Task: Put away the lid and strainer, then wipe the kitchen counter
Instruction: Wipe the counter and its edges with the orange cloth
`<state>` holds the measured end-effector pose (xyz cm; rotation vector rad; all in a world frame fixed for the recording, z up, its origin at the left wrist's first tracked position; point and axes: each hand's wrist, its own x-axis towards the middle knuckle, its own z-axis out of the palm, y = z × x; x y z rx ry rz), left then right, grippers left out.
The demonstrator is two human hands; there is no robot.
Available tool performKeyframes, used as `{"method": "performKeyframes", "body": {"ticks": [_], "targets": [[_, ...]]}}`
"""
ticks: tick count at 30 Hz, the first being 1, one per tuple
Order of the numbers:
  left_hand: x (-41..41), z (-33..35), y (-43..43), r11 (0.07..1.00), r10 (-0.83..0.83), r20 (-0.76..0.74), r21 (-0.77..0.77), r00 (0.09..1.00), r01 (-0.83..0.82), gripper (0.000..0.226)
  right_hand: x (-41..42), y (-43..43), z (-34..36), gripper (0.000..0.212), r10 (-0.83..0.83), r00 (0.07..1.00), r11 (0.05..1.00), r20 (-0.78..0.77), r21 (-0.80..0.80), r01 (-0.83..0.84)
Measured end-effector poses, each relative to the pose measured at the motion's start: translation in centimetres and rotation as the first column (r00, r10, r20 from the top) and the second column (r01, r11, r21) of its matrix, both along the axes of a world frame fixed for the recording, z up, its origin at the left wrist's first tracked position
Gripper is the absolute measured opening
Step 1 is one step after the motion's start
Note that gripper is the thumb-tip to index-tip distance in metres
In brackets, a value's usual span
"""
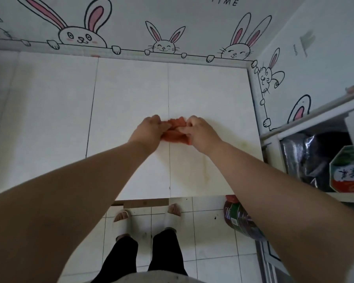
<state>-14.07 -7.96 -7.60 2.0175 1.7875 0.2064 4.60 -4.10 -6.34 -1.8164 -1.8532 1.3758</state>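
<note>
An orange cloth (175, 131) lies bunched on the white tiled counter (129, 94), near its middle. My left hand (149, 129) grips the cloth's left side with curled fingers. My right hand (200, 130) grips its right side, thumb and fingers pinched into the fabric. Both hands hide much of the cloth. No lid or strainer is in view.
A wall with rabbit drawings (161, 45) borders the counter at the back and right. A white shelf unit (319, 127) at the right holds dark bags and a printed package (347, 172). A dark bottle (239, 219) stands on the floor by the counter's front edge.
</note>
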Motion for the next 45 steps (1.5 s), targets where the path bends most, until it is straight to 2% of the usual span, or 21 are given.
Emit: {"method": "performKeyframes", "body": {"ticks": [3,6,8,11,13,15,17,18,20,24,27,29,31,33,37,41,45], "targets": [[1.4,-0.4,-2.2,0.999,-0.032,0.059,0.007,0.998,0.032,0.042,1.7,-2.8,0.0,0.041,-0.056,0.997,0.997,-0.061,-0.065,0.052],[3.1,-0.8,-6.3,0.984,-0.178,0.06,-0.005,0.982,0.179,0.031,5.1,-7.2,-0.2,0.044,0.042,0.999,0.998,0.028,-0.045,-0.041],[4.5,-1.0,-9.3,0.966,-0.24,0.101,-0.069,0.965,0.248,0.033,7.4,-10.2,-0.6,0.041,0.019,1.0,0.993,0.01,-0.12,-0.018],[6.9,-1.1,-12.6,0.879,-0.461,0.035,-0.121,0.887,0.462,0.056,10.1,-13.4,-0.6,0.033,-0.141,0.962,0.924,-0.234,-0.379,0.044],[7.8,-1.1,-13.7,0.837,-0.533,-0.007,-0.152,0.846,0.526,0.06,11.1,-14.3,-0.4,0.033,-0.175,0.938,0.896,-0.299,-0.443,0.027],[8.3,-0.9,-14.2,0.837,-0.53,-0.006,-0.163,0.848,0.522,0.061,11.4,-14.4,0.1,0.036,-0.11,0.963,0.912,-0.245,-0.411,0.0],[8.1,-0.6,-14.0,0.834,-0.532,0.011,-0.166,0.847,0.526,0.059,11.5,-13.8,0.6,0.037,0.05,0.995,0.943,-0.089,-0.324,-0.077],[7.9,-0.4,-13.5,0.825,-0.547,0.016,-0.161,0.837,0.542,0.056,11.5,-13.2,0.7,0.038,0.137,0.991,0.951,-0.009,-0.28,-0.134],[7.3,0.0,-11.7,0.811,-0.574,0.004,-0.133,0.819,0.57,0.05,11.2,-11.5,0.6,0.04,0.201,0.979,0.956,0.031,-0.226,-0.189],[6.3,0.6,-5.7,0.919,-0.391,0.017,-0.054,0.92,0.391,0.038,9.0,-6.2,0.4,0.037,0.006,0.998,0.991,-0.065,-0.135,-0.015],[6.2,0.7,-1.3,0.98,-0.198,-0.007,-0.013,0.98,0.198,0.028,7.5,-1.8,0.0,0.033,-0.156,0.974,0.979,-0.163,-0.16,0.13],[6.6,1.2,0.2,0.985,-0.174,-0.09,-0.025,0.981,0.172,0.034,7.0,-0.3,-0.1,0.032,-0.246,0.942,0.956,-0.229,-0.22,0.196],[7.1,1.1,0.3,0.989,-0.151,-0.101,-0.023,0.983,0.149,0.044,7.1,-0.4,0.1,0.032,-0.317,0.907,0.933,-0.279,-0.266,0.244],[8.0,1.0,-1.0,0.991,-0.132,-0.072,-0.04,0.989,0.129,0.05,7.9,-2.1,0.4,0.032,-0.321,0.907,0.937,-0.272,-0.23,0.262],[9.8,0.3,-5.7,0.964,-0.265,-0.045,-0.018,0.963,0.265,0.05,11.1,-7.8,0.6,0.028,-0.233,0.944,0.962,-0.234,-0.201,0.187],[12.1,0.0,-10.2,0.863,-0.504,-0.061,-0.067,0.862,0.5,0.058,14.7,-13.5,0.7,0.022,-0.325,0.909,0.895,-0.261,-0.396,0.206],[13.1,-0.2,-11.4,0.804,-0.594,-0.077,-0.092,0.801,0.588,0.059,15.7,-15.9,1.0,0.021,-0.329,0.863,0.885,-0.384,-0.444,0.14]]}}
